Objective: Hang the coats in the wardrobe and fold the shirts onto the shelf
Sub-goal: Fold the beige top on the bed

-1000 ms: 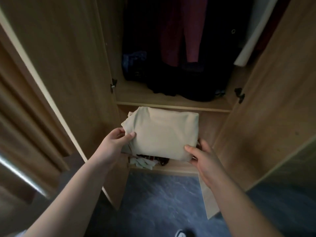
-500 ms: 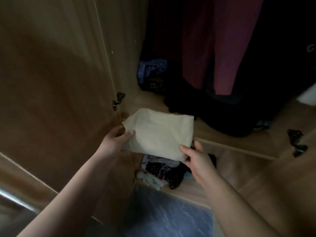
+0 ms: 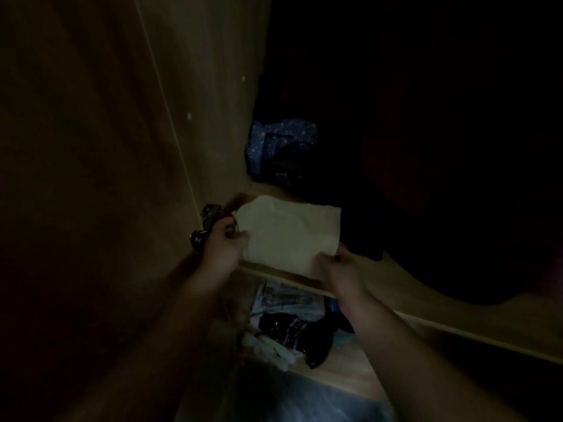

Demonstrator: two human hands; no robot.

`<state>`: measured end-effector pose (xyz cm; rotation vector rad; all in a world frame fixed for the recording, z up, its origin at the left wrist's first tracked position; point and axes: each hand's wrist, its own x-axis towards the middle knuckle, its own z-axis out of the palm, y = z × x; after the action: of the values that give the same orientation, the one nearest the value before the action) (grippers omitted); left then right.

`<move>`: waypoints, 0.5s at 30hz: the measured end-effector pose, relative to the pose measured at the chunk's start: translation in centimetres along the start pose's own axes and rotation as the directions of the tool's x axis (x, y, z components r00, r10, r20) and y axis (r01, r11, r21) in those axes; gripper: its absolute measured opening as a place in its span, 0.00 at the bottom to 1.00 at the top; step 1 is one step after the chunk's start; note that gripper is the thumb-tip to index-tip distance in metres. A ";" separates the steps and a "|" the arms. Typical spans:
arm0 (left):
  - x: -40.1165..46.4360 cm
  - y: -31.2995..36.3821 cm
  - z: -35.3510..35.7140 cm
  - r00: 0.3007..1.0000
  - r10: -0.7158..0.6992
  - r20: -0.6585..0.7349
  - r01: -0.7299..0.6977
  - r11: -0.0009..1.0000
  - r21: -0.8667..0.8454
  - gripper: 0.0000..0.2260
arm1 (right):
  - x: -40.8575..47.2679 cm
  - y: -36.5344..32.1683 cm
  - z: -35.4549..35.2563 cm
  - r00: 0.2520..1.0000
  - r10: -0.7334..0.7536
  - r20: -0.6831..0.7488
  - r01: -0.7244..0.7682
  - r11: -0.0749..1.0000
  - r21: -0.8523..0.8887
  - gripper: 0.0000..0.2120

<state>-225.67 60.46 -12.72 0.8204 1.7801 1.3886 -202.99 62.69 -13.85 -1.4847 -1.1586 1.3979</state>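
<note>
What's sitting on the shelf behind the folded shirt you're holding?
Behind the folded beige shirt, held by the left hand and right hand, a blue star-patterned cloth lies over a dark bundle. Dark hanging clothes cover the rest of the shelf.

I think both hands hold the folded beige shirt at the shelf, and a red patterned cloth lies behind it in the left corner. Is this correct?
Not quite: the patterned cloth in the left corner is blue, not red, as the head view shows. The rest holds: the left hand and right hand both hold the folded beige shirt at the shelf.
</note>
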 end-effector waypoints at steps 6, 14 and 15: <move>0.7 -2.6 1.0 0.971 0.033 0.238 -0.099 0.958 0.270 0.27 | 2.8 3.1 0.2 0.994 -0.101 -0.052 0.043 0.759 -0.649 0.13; -0.6 -3.5 4.6 0.714 0.443 0.542 -0.696 0.364 0.619 0.24 | 1.9 1.5 0.0 0.742 -0.609 0.281 0.544 0.300 -0.784 0.30; -0.4 -4.3 5.3 0.682 0.419 0.599 -0.726 0.291 0.623 0.24 | 2.2 1.9 0.1 0.750 -0.518 0.411 0.571 0.196 -0.797 0.32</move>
<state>-221.16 61.95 -17.68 2.3135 1.8961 0.5430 -202.96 64.22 -16.35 -1.3636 -2.4293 0.1782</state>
